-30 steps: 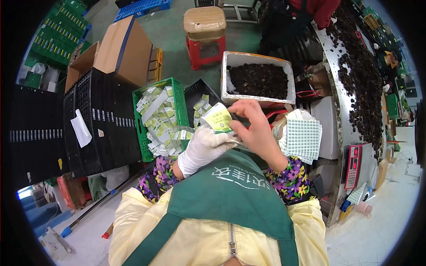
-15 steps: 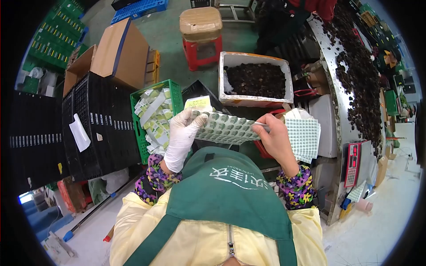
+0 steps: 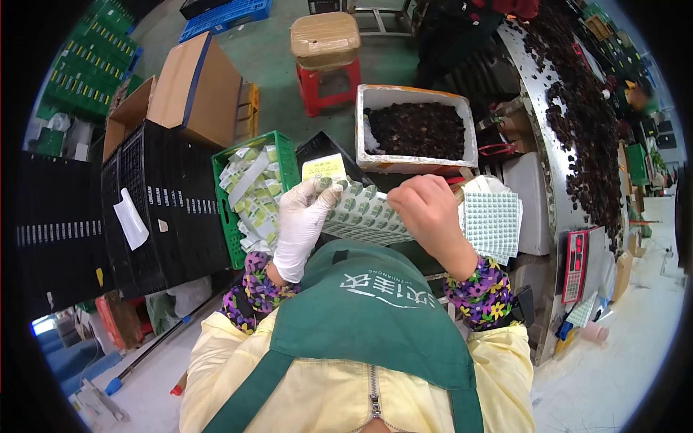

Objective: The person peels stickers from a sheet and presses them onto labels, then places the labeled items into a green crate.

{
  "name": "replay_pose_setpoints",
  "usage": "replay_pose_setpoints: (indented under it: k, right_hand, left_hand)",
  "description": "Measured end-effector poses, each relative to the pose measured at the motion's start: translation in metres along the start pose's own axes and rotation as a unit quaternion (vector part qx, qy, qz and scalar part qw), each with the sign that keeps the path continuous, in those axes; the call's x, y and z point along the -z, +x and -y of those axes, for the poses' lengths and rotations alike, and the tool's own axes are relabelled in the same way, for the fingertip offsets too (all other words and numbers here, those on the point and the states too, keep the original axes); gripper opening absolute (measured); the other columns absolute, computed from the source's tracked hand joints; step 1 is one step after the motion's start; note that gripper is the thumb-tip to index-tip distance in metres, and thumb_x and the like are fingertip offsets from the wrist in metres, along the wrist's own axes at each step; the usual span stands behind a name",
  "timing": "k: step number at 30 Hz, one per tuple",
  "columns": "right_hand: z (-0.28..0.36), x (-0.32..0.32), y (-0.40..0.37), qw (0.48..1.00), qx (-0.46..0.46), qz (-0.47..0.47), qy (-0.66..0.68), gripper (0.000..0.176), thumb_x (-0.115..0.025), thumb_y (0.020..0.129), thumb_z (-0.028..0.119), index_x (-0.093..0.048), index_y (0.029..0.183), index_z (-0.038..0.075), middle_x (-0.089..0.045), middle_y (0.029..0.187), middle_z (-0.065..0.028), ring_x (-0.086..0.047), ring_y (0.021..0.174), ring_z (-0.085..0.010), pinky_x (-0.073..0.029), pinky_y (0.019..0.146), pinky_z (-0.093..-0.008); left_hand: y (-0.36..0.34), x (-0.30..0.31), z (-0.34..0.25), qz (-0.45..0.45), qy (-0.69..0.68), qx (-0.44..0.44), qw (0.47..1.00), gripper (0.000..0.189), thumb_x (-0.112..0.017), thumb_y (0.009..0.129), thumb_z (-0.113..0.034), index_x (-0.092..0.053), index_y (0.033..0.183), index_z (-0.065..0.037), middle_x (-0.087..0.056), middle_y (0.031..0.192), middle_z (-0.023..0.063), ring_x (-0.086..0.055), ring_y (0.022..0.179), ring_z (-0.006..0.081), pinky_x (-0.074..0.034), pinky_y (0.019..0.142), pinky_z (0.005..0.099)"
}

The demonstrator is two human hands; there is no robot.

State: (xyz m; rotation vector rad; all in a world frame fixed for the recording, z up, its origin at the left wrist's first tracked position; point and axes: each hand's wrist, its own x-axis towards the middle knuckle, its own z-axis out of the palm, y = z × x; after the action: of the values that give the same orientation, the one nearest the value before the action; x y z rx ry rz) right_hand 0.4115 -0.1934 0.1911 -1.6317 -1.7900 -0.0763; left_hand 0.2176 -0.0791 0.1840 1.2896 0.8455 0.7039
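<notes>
In front of the apron I hold a sticker sheet (image 3: 367, 213) covered with rows of small green prints. My left hand (image 3: 303, 224), in a white glove, is closed on the sheet's left end, thumb on top. A yellow-and-white printed card (image 3: 324, 169) stands up just behind these gloved fingers. My right hand (image 3: 432, 216) is bare, its fingers pinched together at the sheet's upper right edge; they hide that end. More sticker sheets (image 3: 492, 220) lie stacked to the right of this hand. A green crate (image 3: 289, 160) full of yellow-green and white packets stands on the left.
A white foam box (image 3: 416, 164) of dark pieces stands ahead. Black crates (image 3: 173, 216) and a cardboard box (image 3: 189, 86) are on the left. On the right runs a metal table (image 3: 530, 79) with dark pieces and a red scale (image 3: 575, 267). Another person (image 3: 462, 36) stands at the far end.
My right hand has moved left along the sticker sheet, its fingers now over the upper edge. The left hand has shifted slightly right and keeps its hold.
</notes>
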Motion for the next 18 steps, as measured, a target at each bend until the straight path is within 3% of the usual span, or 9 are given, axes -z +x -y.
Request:
replay_pose_setpoints:
  k: [3, 4, 5, 6, 7, 11, 13, 15, 18]
  right_hand:
    - [0.004, -0.007, -0.001, 0.991, 0.025, -0.107, 0.073, 0.013, -0.066, 0.074, 0.002, -0.061, 0.083, 0.009, -0.057, 0.078, -0.0043, -0.055, 0.072, -0.0252, -0.045, 0.071, -0.0338]
    - [0.008, -0.002, -0.001, 0.976, -0.097, -0.095, 0.168, 0.008, -0.063, 0.082, 0.002, -0.058, 0.084, 0.008, -0.056, 0.077, -0.0007, -0.054, 0.071, -0.0170, -0.043, 0.068, -0.0280]
    - [0.009, 0.003, 0.005, 0.976, -0.097, -0.093, 0.170, 0.008, -0.063, 0.082, 0.002, -0.058, 0.084, 0.008, -0.056, 0.077, -0.0007, -0.054, 0.071, -0.0170, -0.043, 0.068, -0.0280]
    - [0.009, 0.009, 0.014, 0.902, -0.259, -0.065, 0.340, 0.005, -0.062, 0.087, 0.005, -0.057, 0.085, 0.006, -0.056, 0.079, 0.0015, -0.052, 0.072, -0.0119, -0.043, 0.067, -0.0260]
    - [0.008, 0.012, 0.020, 0.772, -0.405, -0.034, 0.488, 0.007, -0.060, 0.092, 0.008, -0.056, 0.087, 0.005, -0.056, 0.080, 0.0037, -0.051, 0.073, -0.0069, -0.042, 0.066, -0.0240]
    - [0.023, -0.005, 0.039, 0.712, -0.337, 0.081, 0.611, 0.009, -0.058, 0.095, 0.014, -0.056, 0.091, 0.006, -0.055, 0.084, 0.0048, -0.048, 0.075, -0.0017, -0.041, 0.070, -0.0181]
    - [0.025, -0.006, 0.050, 0.734, -0.351, 0.109, 0.572, 0.009, -0.059, 0.095, 0.013, -0.057, 0.090, 0.006, -0.054, 0.082, 0.0057, -0.046, 0.072, -0.0016, -0.039, 0.066, -0.0180]
    - [0.015, -0.010, 0.062, 0.756, -0.358, 0.006, 0.548, 0.010, -0.060, 0.095, 0.014, -0.057, 0.090, 0.005, -0.054, 0.081, 0.0059, -0.046, 0.069, -0.0015, -0.038, 0.062, -0.0177]
    - [-0.016, -0.012, 0.078, 0.689, -0.389, -0.099, 0.603, 0.011, -0.060, 0.095, 0.015, -0.059, 0.091, 0.004, -0.057, 0.080, 0.0039, -0.048, 0.067, -0.0014, -0.038, 0.058, -0.0169]
  left_hand:
    - [0.006, 0.008, 0.011, -0.023, -0.029, 0.057, 0.998, 0.016, -0.070, 0.087, -0.010, -0.070, 0.098, 0.002, -0.070, 0.088, 0.0033, -0.061, 0.080, 0.0075, -0.048, 0.072, 0.0228]
    - [0.005, 0.009, 0.011, -0.028, -0.030, 0.057, 0.998, 0.016, -0.070, 0.087, -0.010, -0.070, 0.098, 0.002, -0.070, 0.088, 0.0033, -0.061, 0.080, 0.0075, -0.048, 0.072, 0.0228]
    - [0.003, 0.008, 0.011, 0.035, 0.010, -0.010, 0.999, 0.015, -0.070, 0.086, -0.009, -0.070, 0.096, 0.001, -0.071, 0.089, 0.0050, -0.063, 0.081, 0.0095, -0.049, 0.073, 0.0244]
    - [0.001, 0.007, 0.011, 0.099, 0.049, -0.077, 0.991, 0.014, -0.070, 0.086, -0.009, -0.070, 0.095, 0.001, -0.072, 0.090, 0.0068, -0.065, 0.083, 0.0115, -0.050, 0.075, 0.0260]
    - [-0.002, 0.004, 0.009, 0.100, 0.049, -0.076, 0.991, 0.014, -0.070, 0.086, -0.009, -0.070, 0.095, 0.001, -0.072, 0.090, 0.0068, -0.065, 0.083, 0.0115, -0.050, 0.075, 0.0260]
    - [-0.009, -0.008, -0.006, 0.174, 0.182, -0.190, 0.949, 0.015, -0.073, 0.078, -0.007, -0.073, 0.093, -0.007, -0.071, 0.090, 0.0098, -0.069, 0.082, 0.0236, -0.052, 0.075, 0.0313]
    - [-0.010, -0.010, -0.007, 0.191, 0.193, -0.206, 0.940, 0.016, -0.073, 0.077, -0.007, -0.074, 0.093, -0.008, -0.071, 0.089, 0.0101, -0.069, 0.083, 0.0256, -0.053, 0.074, 0.0324]
    - [-0.009, -0.009, -0.002, 0.246, 0.198, -0.233, 0.920, 0.015, -0.073, 0.077, -0.008, -0.073, 0.092, -0.008, -0.071, 0.090, 0.0104, -0.069, 0.083, 0.0263, -0.053, 0.073, 0.0342]
    - [-0.017, -0.007, 0.015, 0.279, 0.198, -0.166, 0.925, 0.014, -0.074, 0.077, -0.009, -0.074, 0.090, -0.007, -0.071, 0.089, 0.0108, -0.069, 0.083, 0.0275, -0.053, 0.074, 0.0348]
